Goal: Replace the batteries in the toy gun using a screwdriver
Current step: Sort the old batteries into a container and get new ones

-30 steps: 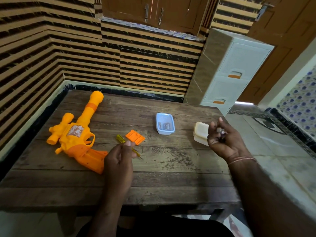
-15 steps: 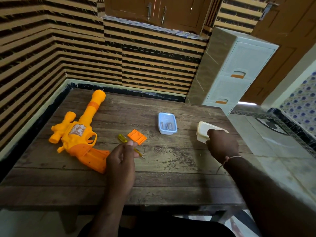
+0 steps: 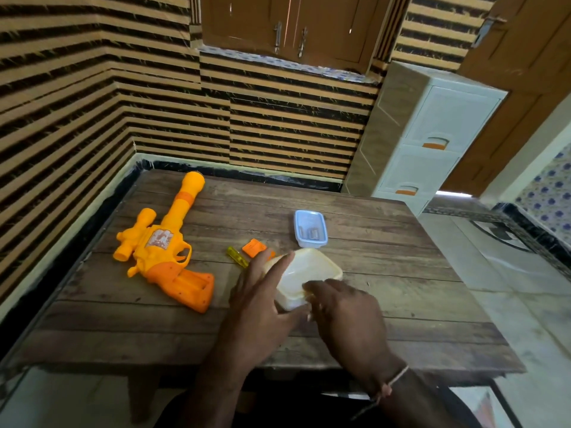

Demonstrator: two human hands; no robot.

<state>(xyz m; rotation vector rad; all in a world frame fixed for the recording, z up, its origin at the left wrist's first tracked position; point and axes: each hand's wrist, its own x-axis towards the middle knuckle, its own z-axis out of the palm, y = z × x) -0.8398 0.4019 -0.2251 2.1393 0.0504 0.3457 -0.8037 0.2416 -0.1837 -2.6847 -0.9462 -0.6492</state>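
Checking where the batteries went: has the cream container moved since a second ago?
Yes. The cream container has come from right of the blue tray to nearer the person, below it, beside the orange cover, between both hands.

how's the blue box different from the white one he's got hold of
The blue box rests untouched farther back on the table, while the white box sits nearer, tilted, gripped by the left hand and right hand. Small items show in the blue box; the white box's contents can't be seen. Both are small rounded rectangular plastic containers.
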